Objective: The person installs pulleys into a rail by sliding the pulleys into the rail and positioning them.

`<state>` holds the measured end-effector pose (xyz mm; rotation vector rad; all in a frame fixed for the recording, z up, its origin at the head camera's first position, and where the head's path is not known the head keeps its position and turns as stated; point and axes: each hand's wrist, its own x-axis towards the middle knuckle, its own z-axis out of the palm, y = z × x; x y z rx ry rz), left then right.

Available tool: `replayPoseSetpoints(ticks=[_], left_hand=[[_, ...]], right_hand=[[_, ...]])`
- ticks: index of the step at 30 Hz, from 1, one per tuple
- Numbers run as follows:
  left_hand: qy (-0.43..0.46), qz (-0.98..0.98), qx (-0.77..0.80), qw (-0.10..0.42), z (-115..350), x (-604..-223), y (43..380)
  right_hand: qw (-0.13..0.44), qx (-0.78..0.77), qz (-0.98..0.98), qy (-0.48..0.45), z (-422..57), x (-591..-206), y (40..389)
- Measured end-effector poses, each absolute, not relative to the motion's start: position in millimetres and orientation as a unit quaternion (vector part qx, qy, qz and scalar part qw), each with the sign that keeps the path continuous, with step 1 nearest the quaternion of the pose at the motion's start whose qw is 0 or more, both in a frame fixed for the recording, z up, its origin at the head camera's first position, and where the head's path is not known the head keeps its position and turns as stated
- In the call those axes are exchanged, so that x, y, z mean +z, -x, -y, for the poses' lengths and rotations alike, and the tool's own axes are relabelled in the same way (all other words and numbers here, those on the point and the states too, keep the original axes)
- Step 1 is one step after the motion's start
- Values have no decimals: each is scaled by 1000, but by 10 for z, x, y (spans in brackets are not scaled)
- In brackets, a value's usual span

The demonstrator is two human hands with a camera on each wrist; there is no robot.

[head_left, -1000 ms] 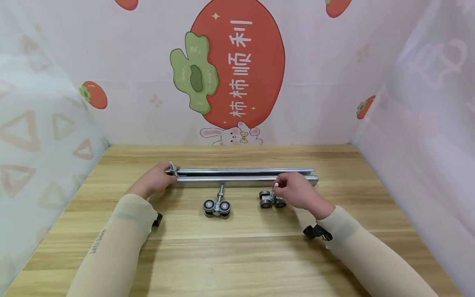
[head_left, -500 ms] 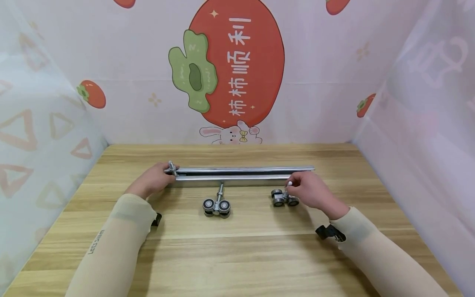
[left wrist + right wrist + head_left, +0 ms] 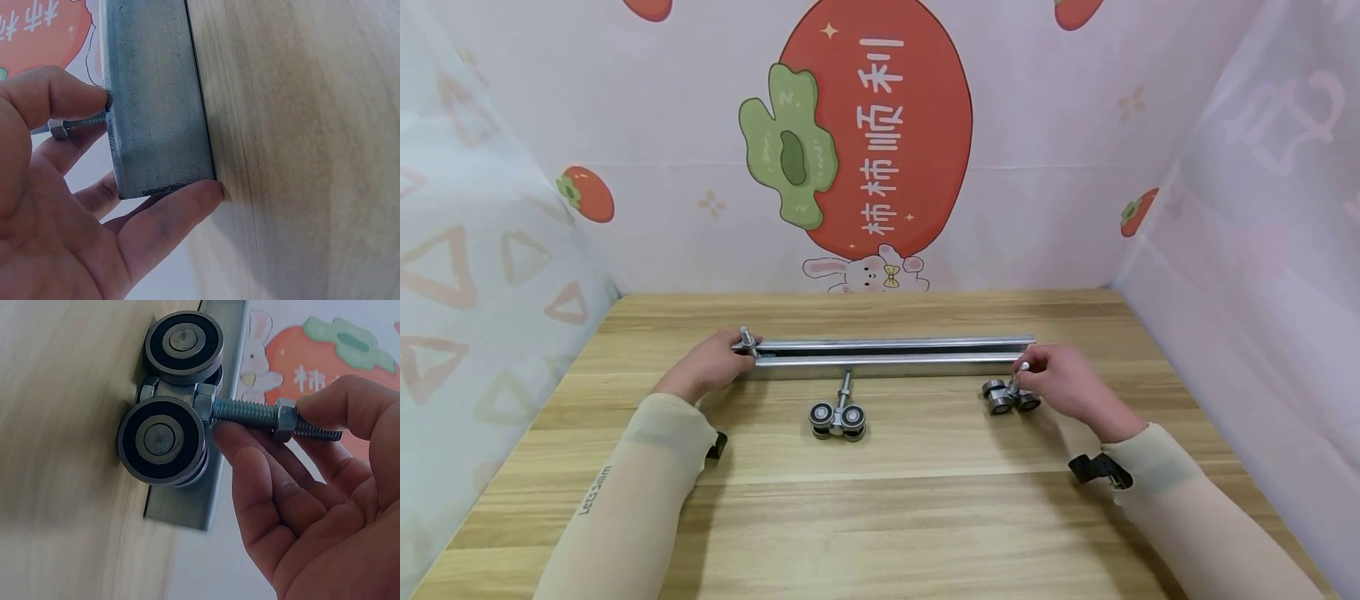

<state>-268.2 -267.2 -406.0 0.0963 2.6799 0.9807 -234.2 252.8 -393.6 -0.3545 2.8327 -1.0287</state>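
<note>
Rightward along the near side of the rail (image 3: 887,369), the wheeled carriage (image 3: 1000,400) has been moved since the earlier frame, together with the right hand (image 3: 1067,383), while the left hand (image 3: 706,364) has been kept at the rail's left end. By the right hand the carriage's raised bolt (image 3: 247,412) is pinched between thumb and curled fingers near its nut (image 3: 285,420); by the left hand the rail's end is gripped, the thumb set at one edge and a finger laid along the end. A second bolt (image 3: 747,337) is seen rising there (whether it is touched by the fingers cannot be told). The rail is laid with its long axis roughly parallel to the tabletop's (image 3: 880,517) back edge. Most, it may be judged, turns on the rail's right end: the carriage is held below and to the left of the right fingertips, on the rail's near side and just short of that end, to which the right hand is clearly the nearer. Between the hands, well apart from both, another carriage (image 3: 837,421) is placed, its stem pointed toward the back edge.
</note>
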Motion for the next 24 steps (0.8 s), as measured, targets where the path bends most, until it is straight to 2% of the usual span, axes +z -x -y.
replayPoseSetpoints(ticks=[10,24], left_hand=[[-37,-929,339,143,2673,-4058,2681],[-39,-932,330,142,2668,-4064,2688]], right_hand=[[51,-341,-937,62,-2890,-3926,2365],[36,-328,-943,35,-3264,-3955,2430]])
